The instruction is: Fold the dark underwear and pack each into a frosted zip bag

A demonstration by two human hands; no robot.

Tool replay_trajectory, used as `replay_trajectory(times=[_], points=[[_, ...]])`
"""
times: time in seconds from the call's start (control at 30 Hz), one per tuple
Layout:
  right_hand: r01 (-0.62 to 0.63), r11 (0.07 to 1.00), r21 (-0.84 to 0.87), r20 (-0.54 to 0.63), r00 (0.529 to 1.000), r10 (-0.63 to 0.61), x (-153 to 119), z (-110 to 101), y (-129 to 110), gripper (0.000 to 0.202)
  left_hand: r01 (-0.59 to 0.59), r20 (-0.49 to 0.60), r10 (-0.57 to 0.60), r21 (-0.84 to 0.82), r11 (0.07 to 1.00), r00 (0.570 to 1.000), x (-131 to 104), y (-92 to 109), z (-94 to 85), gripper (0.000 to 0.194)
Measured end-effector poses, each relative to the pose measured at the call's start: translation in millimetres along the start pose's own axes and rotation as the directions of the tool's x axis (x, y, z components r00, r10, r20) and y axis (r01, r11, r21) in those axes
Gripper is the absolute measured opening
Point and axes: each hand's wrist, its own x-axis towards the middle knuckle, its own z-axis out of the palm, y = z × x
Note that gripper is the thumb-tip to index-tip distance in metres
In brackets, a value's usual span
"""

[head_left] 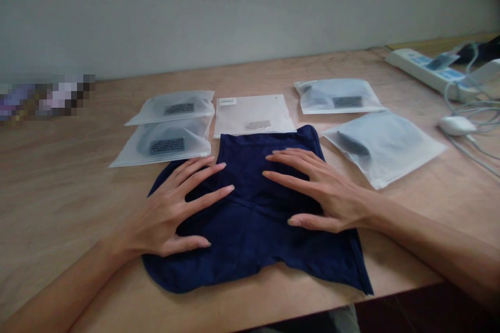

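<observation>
Two hands, left (172, 213) and right (332, 187), lie with fingers spread apart on a smooth, navy, irregularly shaped cloth (250, 229), near the desk's (58, 182) front edge. Beyond it are frosted plastic pouches (351, 94); toward the right corner, a white power strip (429, 74).

Far-left items (58, 96) blurred, cut off; label print (167, 146) too small

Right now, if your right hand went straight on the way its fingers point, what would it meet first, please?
Most likely the left hand: the right hand points across the navy cloth towards its fingertips, though their exact heights above the cloth are unclear.
</observation>
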Motion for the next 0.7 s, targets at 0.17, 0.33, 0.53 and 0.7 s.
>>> replay_trajectory(times=[0.17,0.33,0.53,0.7], points=[[0.236,0.95,0.204,-0.091,0.971,-0.222,3,4,-13,0.034,-0.141,-0.295,0.058,-0.266,0.954,0.954,-7,13,-3.5,0.044],[0.269,0.924,0.272,0.039,0.956,-0.29,3,14,-24,0.043,-0.172,-0.086,0.152,-0.318,0.932,0.985,-1,22,0.5,0.056],[0.222,0.939,0.261,0.197,0.94,-0.277,6,11,-25,0.031,-0.12,0.001,0.125,-0.266,0.956,0.992,4,24,0.5,0.053],[0.193,0.942,0.276,0.215,0.942,-0.256,6,9,-26,0.022,-0.121,-0.005,0.124,-0.264,0.957,0.992,3,24,2.2,0.046]])
